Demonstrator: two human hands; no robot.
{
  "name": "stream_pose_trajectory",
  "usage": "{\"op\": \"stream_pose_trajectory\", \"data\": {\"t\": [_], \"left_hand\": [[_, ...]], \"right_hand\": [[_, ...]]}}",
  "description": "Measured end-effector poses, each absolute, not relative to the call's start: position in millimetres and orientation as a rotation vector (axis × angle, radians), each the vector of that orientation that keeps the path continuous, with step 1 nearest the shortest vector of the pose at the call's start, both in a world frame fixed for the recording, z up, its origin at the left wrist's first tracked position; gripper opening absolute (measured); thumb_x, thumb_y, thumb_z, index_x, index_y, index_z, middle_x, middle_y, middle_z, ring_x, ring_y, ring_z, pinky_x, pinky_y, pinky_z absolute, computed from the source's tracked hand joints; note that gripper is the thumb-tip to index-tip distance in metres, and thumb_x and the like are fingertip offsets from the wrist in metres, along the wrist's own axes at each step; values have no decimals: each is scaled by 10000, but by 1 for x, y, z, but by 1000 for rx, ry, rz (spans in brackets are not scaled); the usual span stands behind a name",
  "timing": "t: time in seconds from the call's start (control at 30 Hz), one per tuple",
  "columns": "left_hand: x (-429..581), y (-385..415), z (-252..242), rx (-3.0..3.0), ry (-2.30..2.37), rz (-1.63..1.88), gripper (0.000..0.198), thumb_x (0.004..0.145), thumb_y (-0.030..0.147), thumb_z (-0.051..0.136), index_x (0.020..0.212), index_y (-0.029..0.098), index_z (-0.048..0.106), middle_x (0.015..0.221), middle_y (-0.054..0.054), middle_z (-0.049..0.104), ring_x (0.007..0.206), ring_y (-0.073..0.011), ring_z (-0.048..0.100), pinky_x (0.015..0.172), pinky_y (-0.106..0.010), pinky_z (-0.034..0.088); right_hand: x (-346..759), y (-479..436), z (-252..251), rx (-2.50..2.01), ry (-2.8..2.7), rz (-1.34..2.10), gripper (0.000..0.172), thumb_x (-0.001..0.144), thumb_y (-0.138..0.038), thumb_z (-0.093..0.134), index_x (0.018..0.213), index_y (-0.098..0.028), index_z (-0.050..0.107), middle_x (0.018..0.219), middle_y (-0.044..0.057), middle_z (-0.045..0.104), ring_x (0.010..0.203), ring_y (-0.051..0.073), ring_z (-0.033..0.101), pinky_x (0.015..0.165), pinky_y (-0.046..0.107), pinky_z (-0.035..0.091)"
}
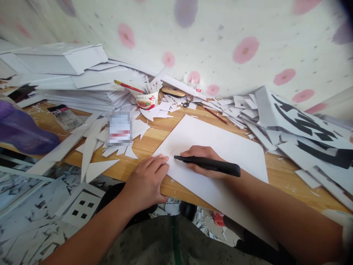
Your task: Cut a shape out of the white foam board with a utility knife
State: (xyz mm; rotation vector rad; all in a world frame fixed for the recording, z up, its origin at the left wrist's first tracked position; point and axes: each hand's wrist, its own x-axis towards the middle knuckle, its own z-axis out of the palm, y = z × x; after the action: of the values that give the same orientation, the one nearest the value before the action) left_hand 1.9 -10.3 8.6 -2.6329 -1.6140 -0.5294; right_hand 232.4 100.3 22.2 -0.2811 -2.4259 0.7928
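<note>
A large white board (215, 141) lies on the wooden table, its near part reaching past the front edge. My right hand (202, 160) is closed around a black utility knife (217, 166). The knife is held low and slanted, its narrow end over the left part of the board; the blade itself is too small to make out. Close to that end a faint curved line shows on the white surface. My left hand (150, 176) rests on the board's left edge with fingers lying flat, the thumb apart by the table edge.
White offcuts (117, 145) are strewn to the left, beside a paper cup (146, 99) filled with strips. Scissors (191, 103) and a reddish-brown stick (215, 115) lie behind the board. Cut pieces and a black-patterned sheet (300, 117) are heaped right; a purple bag (24, 129) sits left.
</note>
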Motion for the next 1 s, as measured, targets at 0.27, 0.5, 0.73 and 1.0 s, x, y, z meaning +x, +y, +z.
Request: {"op": "stream_pose_trajectory", "data": {"t": [0.27, 0.5, 0.73, 1.0], "left_hand": [[1, -9, 8, -2625, -1608, -529, 606, 512, 264, 762, 1088, 152, 612, 1265, -135, 608, 1207, -337, 522, 1063, -472, 401], [1, -9, 7, -2616, -1603, -555, 592, 514, 241, 737, 1086, 152, 610, 1271, -136, 604, 1205, -334, 525, 1058, -464, 407], [1, -9, 7, -2607, -1596, -560, 579, 535, 257, 716, 1095, 162, 597, 1263, -131, 612, 1208, -328, 527, 1056, -469, 405], [0, -8, 7, -2614, -1562, -545, 550, 544, 250, 704, 1074, 139, 607, 1270, -143, 611, 1202, -325, 533, 1048, -475, 418]], "right_hand": [[235, 99, 22, -276, -2432, 782, 320, 864, -203, 573, 1182, -171, 587, 1002, 111, 693, 899, 182, 650, 820, 313, 514], [238, 96, 25, -267, -2437, 789, 312, 872, -214, 570, 1181, -171, 586, 984, 110, 690, 877, 178, 646, 806, 316, 517], [242, 95, 23, -243, -2417, 766, 318, 886, -242, 562, 1195, -166, 573, 981, 118, 689, 864, 179, 649, 795, 308, 514], [245, 93, 24, -253, -2398, 756, 293, 867, -197, 569, 1153, -139, 592, 909, 104, 681, 818, 160, 642, 756, 285, 521]]}}
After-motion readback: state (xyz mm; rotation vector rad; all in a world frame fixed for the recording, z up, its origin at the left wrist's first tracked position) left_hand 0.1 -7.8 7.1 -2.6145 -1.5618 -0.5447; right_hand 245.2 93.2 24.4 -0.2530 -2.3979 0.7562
